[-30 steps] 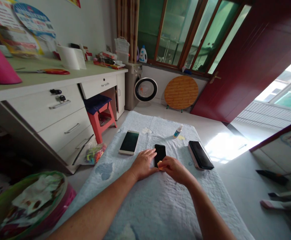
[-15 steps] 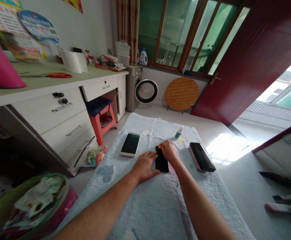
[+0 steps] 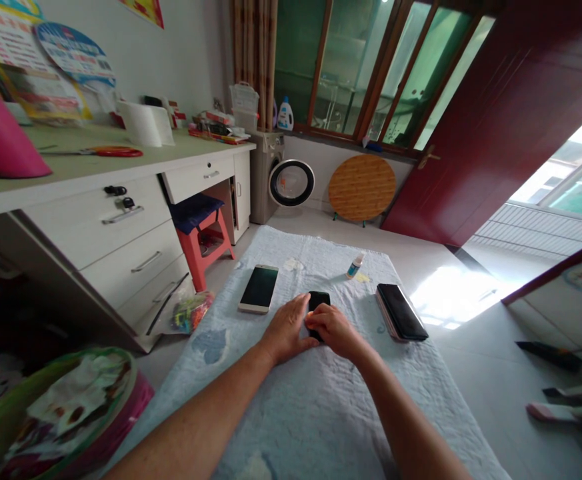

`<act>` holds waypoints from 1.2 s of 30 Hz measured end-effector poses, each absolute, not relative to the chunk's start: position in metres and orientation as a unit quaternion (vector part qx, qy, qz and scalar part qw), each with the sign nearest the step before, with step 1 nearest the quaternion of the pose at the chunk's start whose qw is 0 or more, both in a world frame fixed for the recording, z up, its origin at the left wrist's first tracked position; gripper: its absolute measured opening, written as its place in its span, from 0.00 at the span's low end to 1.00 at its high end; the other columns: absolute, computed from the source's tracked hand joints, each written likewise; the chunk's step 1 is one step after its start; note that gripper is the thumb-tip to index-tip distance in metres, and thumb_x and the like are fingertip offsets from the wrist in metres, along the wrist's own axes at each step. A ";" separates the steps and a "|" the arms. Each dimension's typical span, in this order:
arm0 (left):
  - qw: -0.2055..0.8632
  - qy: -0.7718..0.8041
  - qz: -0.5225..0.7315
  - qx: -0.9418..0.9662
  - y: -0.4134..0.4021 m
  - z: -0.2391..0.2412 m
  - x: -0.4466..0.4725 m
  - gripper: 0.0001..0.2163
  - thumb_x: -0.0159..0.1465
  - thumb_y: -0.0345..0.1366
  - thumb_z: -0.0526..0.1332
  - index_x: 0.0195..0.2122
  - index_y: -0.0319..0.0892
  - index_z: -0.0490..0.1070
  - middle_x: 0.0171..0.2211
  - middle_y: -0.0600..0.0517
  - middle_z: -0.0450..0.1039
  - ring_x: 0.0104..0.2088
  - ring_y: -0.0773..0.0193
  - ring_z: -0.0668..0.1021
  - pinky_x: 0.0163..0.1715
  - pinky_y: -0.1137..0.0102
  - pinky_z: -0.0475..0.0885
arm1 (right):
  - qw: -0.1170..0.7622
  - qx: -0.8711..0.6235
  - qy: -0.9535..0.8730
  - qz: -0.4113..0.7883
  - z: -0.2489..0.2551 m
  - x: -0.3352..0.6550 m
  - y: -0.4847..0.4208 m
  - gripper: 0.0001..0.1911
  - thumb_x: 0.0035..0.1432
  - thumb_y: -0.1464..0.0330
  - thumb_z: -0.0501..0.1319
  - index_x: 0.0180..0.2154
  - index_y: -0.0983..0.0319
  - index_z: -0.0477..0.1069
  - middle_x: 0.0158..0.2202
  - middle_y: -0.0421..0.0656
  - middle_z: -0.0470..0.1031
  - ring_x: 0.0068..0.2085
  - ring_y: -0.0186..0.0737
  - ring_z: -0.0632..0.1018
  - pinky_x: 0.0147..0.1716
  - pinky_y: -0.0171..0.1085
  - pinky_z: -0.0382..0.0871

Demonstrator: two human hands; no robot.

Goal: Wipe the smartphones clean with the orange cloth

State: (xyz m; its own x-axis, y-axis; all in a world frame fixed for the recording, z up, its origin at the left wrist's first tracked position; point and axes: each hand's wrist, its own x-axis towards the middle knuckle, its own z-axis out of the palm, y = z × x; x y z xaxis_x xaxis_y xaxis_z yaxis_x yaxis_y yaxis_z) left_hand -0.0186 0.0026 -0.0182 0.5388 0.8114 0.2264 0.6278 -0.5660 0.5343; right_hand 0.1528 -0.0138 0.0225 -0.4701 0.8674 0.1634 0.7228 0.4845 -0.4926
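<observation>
A small black phone lies face up in the middle of a pale blue quilted cloth. My left hand rests flat against the phone's left edge, fingers stretched out, holding it still. My right hand covers the phone's near half with its fingers curled down on the screen; whatever they pinch is hidden. A gold-rimmed phone lies to the left and a larger black phone to the right, both apart from my hands.
A small dropper bottle and a yellow scrap lie at the cloth's far end. A white desk with drawers and a red stool stand to the left. A pink-rimmed bin sits at the near left. Brushes lie on the floor to the right.
My right hand slid from the phone's near end up to its far end, then came back down over its near half. My left hand stayed at the phone's left edge.
</observation>
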 end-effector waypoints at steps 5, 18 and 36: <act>0.183 0.411 0.202 0.870 0.002 -0.014 -0.019 0.34 0.58 0.54 0.62 0.60 0.40 0.61 0.63 0.40 0.60 0.63 0.49 0.63 0.62 0.55 0.57 | 0.197 -0.450 -0.834 0.249 0.036 0.161 -0.035 0.14 0.57 0.78 0.57 0.36 0.58 0.79 0.36 0.41 0.74 0.39 0.35 0.74 0.41 0.33 0.64; 0.179 0.403 0.182 0.879 0.002 -0.009 -0.019 0.33 0.57 0.54 0.62 0.60 0.41 0.63 0.63 0.43 0.60 0.63 0.48 0.62 0.61 0.54 0.56 | 0.293 -0.562 -0.746 0.206 0.002 0.182 -0.010 0.12 0.58 0.75 0.58 0.37 0.60 0.80 0.34 0.44 0.75 0.37 0.37 0.74 0.40 0.34 0.65; 0.173 0.415 0.168 0.877 0.000 -0.004 -0.018 0.32 0.56 0.49 0.65 0.60 0.41 0.63 0.63 0.42 0.60 0.63 0.48 0.62 0.62 0.54 0.56 | 0.265 -0.643 -0.704 0.142 -0.002 0.188 0.040 0.13 0.57 0.71 0.58 0.39 0.61 0.80 0.36 0.45 0.77 0.38 0.38 0.75 0.41 0.34 0.65</act>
State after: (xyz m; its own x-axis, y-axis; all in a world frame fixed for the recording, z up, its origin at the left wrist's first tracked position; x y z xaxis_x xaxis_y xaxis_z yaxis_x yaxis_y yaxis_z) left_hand -0.0178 -0.0002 -0.0036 0.5989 0.7863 0.1522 0.6700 -0.5960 0.4426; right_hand 0.1878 0.0398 -0.0021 -0.0319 0.9813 0.1899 0.8306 0.1317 -0.5411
